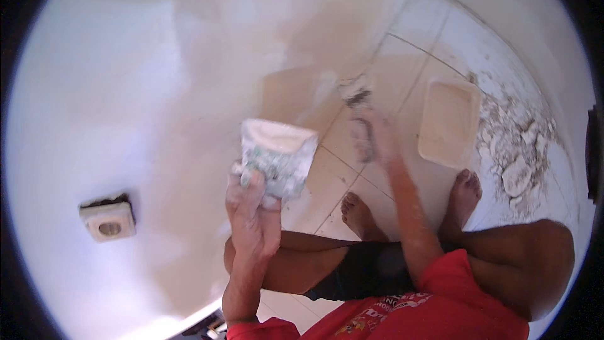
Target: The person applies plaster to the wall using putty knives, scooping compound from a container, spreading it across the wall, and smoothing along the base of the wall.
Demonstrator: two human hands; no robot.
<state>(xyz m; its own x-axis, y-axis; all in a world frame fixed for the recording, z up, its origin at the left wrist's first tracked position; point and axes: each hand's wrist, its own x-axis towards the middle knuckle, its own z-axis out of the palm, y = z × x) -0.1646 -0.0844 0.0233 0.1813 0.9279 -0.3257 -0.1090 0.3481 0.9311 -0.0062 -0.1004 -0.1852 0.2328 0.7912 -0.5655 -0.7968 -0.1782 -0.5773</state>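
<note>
My left hand, whitened with dust, grips a flat, plaster-smeared plate from below, its thumb lying over the front. Cream putty lies along the plate's upper edge, and greenish-white crusts cover its lower part. Further right and forward, my right hand is blurred by motion. It is closed on a putty knife whose smeared blade points away from me, close to the foot of the wall. Whether the blade touches the wall I cannot tell.
A cream rectangular tray stands on the tiled floor by my right foot. Beyond it lies a heap of broken plaster rubble. A white wall socket sits slightly proud of the plastered wall at left. My left foot is near the wall.
</note>
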